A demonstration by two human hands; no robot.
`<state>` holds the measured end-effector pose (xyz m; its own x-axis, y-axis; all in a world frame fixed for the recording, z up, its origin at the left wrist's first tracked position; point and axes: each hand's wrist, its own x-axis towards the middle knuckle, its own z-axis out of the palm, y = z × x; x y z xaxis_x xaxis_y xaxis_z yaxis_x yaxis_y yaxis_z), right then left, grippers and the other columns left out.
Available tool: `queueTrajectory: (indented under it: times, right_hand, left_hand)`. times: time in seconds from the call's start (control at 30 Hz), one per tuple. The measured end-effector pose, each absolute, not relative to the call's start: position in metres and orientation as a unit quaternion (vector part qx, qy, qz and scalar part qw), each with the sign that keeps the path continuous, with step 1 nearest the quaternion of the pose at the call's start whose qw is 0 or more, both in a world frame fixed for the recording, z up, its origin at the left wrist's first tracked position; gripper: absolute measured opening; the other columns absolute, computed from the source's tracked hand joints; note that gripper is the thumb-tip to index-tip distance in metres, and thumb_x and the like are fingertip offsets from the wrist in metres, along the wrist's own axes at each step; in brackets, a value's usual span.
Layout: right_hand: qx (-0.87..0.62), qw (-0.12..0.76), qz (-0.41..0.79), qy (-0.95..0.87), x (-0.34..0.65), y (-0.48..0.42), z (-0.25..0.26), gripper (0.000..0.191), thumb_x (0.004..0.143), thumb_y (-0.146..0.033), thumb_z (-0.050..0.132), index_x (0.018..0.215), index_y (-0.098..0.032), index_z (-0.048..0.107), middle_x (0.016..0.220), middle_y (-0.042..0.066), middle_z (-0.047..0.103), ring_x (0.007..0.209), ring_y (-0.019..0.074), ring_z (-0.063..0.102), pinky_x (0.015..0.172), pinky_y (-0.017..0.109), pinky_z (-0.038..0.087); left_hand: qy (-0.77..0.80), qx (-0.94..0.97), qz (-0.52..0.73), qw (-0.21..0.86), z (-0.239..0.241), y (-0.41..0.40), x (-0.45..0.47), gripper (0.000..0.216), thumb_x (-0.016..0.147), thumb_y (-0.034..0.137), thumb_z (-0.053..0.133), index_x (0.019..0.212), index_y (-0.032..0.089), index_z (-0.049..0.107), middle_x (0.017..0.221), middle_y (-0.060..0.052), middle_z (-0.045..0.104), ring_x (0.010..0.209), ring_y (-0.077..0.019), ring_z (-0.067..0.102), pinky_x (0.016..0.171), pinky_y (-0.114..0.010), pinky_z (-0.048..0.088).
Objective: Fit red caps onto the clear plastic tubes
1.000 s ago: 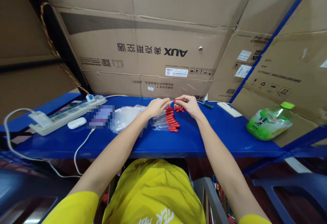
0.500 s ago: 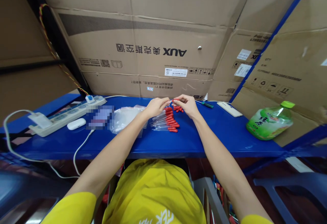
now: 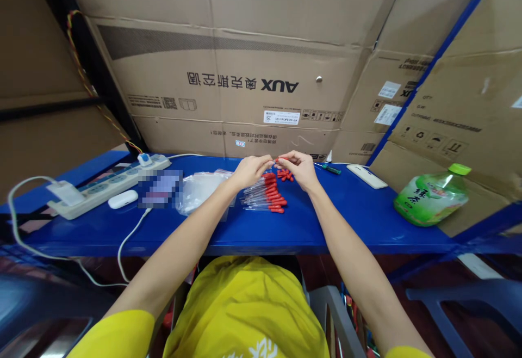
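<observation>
My left hand is pinched at the back of the table, fingertips close together on what looks like the end of a thin glass tube, mostly hidden by the fingers. My right hand pinches a red rubber bulb right against the left fingertips. Below the hands lies a row of glass droppers, clear tubes to the left and red bulbs to the right. A small heap of loose red bulbs rests under my right hand.
Clear plastic bags lie left of the droppers, beside a blurred-out phone. Further left are a white case and a power strip. A green screwdriver, a white bar-shaped object and a green bottle are on the right.
Both hands stay together in nearly the same place, with the red bulb still between them. The whole view has shifted down very slightly.
</observation>
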<state>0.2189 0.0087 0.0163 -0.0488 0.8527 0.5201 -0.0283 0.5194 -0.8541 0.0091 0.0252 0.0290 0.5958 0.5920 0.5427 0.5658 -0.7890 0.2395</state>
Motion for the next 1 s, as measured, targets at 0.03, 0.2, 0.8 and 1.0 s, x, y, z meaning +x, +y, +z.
queueTrajectory:
  times: [0.03,0.2,0.8,1.0]
  right_hand:
    - [-0.332,0.602,0.365,-0.628,0.2203,0.0082,0.0171,0.041,0.067,-0.054,0.092,0.085,-0.021,0.077,0.079,0.005,0.080,0.076,0.0249,0.079,0.078,0.039,0.065]
    - [-0.333,0.587,0.379,-0.633,0.2238,0.0077,0.0173,0.042,0.064,-0.054,0.094,0.083,-0.021,0.078,0.077,0.005,0.080,0.073,0.0242,0.078,0.076,0.037,0.065]
    - [-0.346,0.569,0.392,-0.635,0.2209,0.0081,0.0151,0.046,0.061,-0.058,0.094,0.081,-0.020,0.076,0.079,0.006,0.080,0.075,0.0258,0.079,0.078,0.040,0.066]
    - [-0.341,0.564,0.373,-0.653,0.2227,0.0083,0.0173,0.044,0.068,-0.057,0.090,0.087,-0.021,0.075,0.080,0.004,0.079,0.075,0.0237,0.078,0.076,0.037,0.065]
  left_hand:
    - [0.325,0.894,0.307,0.016,0.0291,0.0252,0.0091,0.043,0.110,0.047,0.034,0.093,0.020,0.064,0.071,-0.003,0.064,0.064,-0.0181,0.057,0.062,-0.029,0.026]
    - [0.327,0.899,0.291,0.004,0.0271,0.0276,0.0078,0.042,0.110,0.045,0.034,0.096,0.021,0.066,0.076,-0.004,0.068,0.067,-0.0189,0.060,0.063,-0.028,0.028]
    - [0.298,0.907,0.298,0.009,0.0251,0.0302,0.0069,0.042,0.110,0.043,0.034,0.094,0.019,0.064,0.073,-0.004,0.066,0.065,-0.0178,0.059,0.062,-0.027,0.031]
    - [0.302,0.899,0.315,0.033,0.0257,0.0280,0.0093,0.043,0.110,0.045,0.036,0.097,0.019,0.068,0.077,-0.004,0.069,0.068,-0.0171,0.060,0.064,-0.026,0.033]
